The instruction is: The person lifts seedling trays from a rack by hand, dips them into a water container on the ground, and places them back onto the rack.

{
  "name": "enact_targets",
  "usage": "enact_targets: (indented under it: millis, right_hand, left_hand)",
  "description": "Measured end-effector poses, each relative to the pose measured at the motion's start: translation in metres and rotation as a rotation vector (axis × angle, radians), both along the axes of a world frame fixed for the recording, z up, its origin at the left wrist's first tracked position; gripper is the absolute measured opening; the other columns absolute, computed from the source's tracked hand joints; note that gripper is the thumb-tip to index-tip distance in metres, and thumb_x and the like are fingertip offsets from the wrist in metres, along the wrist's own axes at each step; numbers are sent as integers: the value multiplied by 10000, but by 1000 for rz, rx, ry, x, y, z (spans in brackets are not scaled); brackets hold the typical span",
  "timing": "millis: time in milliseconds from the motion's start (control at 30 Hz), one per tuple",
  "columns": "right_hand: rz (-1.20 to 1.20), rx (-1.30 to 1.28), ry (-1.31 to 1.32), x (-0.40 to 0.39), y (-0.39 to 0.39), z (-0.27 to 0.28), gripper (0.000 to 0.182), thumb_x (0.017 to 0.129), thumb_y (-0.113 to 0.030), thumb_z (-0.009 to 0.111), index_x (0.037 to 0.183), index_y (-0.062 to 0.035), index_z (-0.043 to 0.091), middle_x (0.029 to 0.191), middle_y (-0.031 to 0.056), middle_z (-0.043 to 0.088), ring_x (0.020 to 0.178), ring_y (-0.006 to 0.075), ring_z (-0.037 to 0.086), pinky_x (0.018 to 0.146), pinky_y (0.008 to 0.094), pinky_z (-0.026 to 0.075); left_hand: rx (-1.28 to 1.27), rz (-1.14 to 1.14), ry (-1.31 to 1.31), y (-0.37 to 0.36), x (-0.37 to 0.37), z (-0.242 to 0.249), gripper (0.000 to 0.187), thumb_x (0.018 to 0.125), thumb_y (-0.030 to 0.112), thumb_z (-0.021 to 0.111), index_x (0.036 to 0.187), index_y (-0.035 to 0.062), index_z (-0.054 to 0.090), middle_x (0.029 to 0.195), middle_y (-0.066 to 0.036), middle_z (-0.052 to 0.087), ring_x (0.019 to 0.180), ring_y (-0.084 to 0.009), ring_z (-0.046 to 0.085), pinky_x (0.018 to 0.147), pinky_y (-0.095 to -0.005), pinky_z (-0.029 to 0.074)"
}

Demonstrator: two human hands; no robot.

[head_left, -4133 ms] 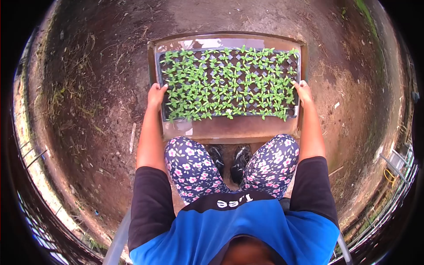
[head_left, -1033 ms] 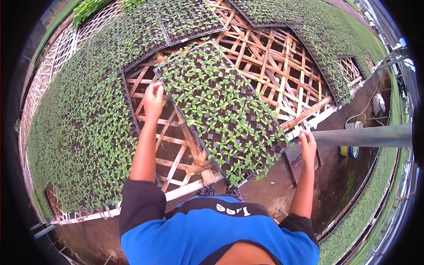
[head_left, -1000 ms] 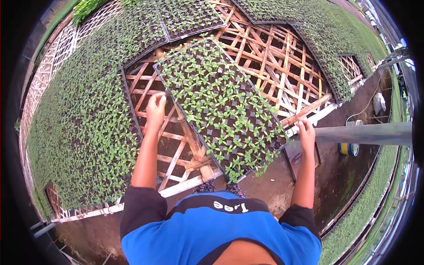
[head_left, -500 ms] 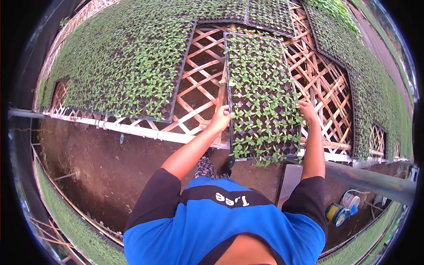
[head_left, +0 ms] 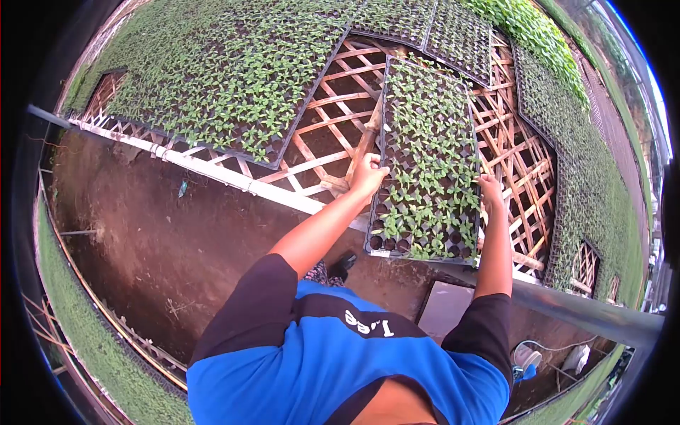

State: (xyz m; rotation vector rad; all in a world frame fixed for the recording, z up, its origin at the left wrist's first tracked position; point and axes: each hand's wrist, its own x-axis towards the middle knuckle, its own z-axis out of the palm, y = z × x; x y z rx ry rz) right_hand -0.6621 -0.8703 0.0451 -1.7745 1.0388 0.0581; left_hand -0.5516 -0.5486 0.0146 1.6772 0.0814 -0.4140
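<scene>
A black seedling tray (head_left: 428, 152) full of small green plants lies over the lattice bench, its near end reaching past the bench edge. My left hand (head_left: 368, 175) is closed on the tray's left rim, fingers curled at the edge. On the opposite rim, my right hand (head_left: 490, 191) grips the tray with bent fingers. Several empty round cells show at the tray's near end. The undersides of both hands are hidden.
Slatted lattice (head_left: 319, 127) shows on both sides of the tray. More seedling trays (head_left: 212, 78) cover the bench at left, behind and at right. A white rail (head_left: 205, 170) runs along the bench front. A grey pipe (head_left: 574, 304), a grey panel (head_left: 444, 309) and a bucket (head_left: 525, 357) are at lower right.
The view has turned and shifted. The tray, still held in both hands, appears slightly farther right and tilted differently. Its near-end cells are more visible.
</scene>
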Motion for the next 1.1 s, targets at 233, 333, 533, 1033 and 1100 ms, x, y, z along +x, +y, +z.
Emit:
enact_targets:
  millis: [233, 333, 533, 1033, 1100]
  right_hand:
    - [-73, 300, -284, 23, 42, 33, 135, 737, -105, 587, 728, -92, 452, 604, 1, 509, 457, 95, 503, 428, 248, 461]
    - [28, -162, -366, 31, 63, 36, 152, 714, -83, 572, 646, -108, 438, 581, -49, 437, 478, 36, 383, 441, 176, 324]
    - [-100, -113, -511, 54, 141, 77, 92, 729, -83, 568, 684, -69, 489, 621, -62, 435, 541, 27, 353, 492, 188, 287]
    - [-214, -21, -598, 197, 181, -13, 231, 720, -109, 567, 597, -115, 373, 565, -72, 342, 508, 31, 286, 456, 200, 247]
    - [-230, 73, -610, 192, 180, -25, 224, 724, -113, 563, 602, -125, 376, 569, -73, 338, 512, 32, 285, 466, 196, 245]
  left_hand:
    - [20, -21, -32, -31, 28, 9, 237, 627, 163, 637, 635, 44, 432, 628, -103, 453, 632, -220, 480, 584, -342, 395]
    - [101, 62, -357, -18, 40, 28, 243, 666, 100, 611, 608, 39, 383, 616, -55, 446, 601, -163, 441, 546, -304, 371]
    - [-24, -59, -297, 38, 86, 41, 249, 690, 120, 601, 624, 45, 374, 574, -35, 411, 532, -134, 412, 513, -281, 364]
    - [-51, 13, -220, 97, 238, -38, 285, 697, 118, 616, 600, 88, 349, 586, 33, 363, 541, -73, 329, 493, -235, 312]
    - [55, -13, -234, 107, 242, -50, 291, 689, 155, 632, 602, 78, 366, 546, 21, 365, 512, -86, 336, 483, -249, 324]
